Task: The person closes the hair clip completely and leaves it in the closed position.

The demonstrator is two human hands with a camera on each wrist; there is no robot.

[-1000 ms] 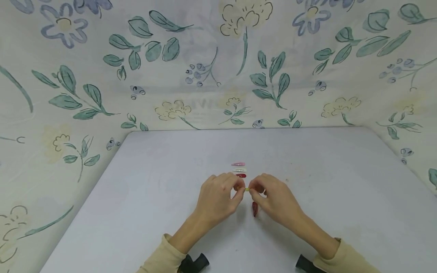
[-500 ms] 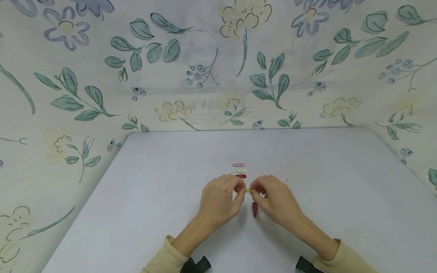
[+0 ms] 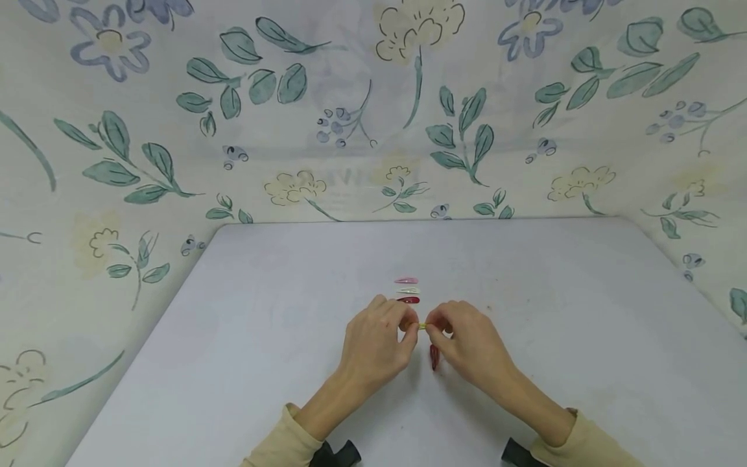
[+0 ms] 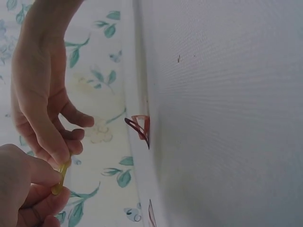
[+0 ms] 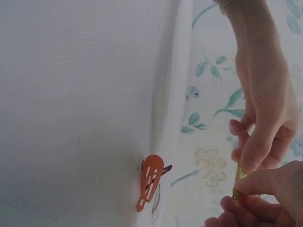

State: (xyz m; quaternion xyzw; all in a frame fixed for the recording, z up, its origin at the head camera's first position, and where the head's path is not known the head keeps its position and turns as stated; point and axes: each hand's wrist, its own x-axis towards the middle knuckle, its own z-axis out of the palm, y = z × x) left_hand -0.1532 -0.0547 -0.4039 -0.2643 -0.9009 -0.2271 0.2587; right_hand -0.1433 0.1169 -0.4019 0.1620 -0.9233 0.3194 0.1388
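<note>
A small yellow hair clip (image 3: 423, 326) is stretched between my two hands above the white table, partly covered by fingertips. My left hand (image 3: 376, 340) pinches one end between thumb and fingers; my right hand (image 3: 474, 340) pinches the other. In the left wrist view, the yellow hair clip (image 4: 61, 179) spans the gap between both sets of fingertips. A dark red hair clip (image 3: 434, 358) lies on the table just below my right fingertips. Beyond my left hand lie a red hair clip (image 3: 412, 300), a white hair clip (image 3: 408, 291) and a pink hair clip (image 3: 406, 281), stacked in a row.
The white table (image 3: 280, 272) reaches back to a floral cloth backdrop (image 3: 350, 155), which also rises along both sides. Black wrist gear (image 3: 335, 454) shows below the left sleeve. In the right wrist view, an orange-red hair clip (image 5: 154, 163) overlaps a darker one.
Both hands keep their pinch on the yellow hair clip at nearly the same spot. The left hand has shifted very slightly; the hair clips on the table have not visibly moved.
</note>
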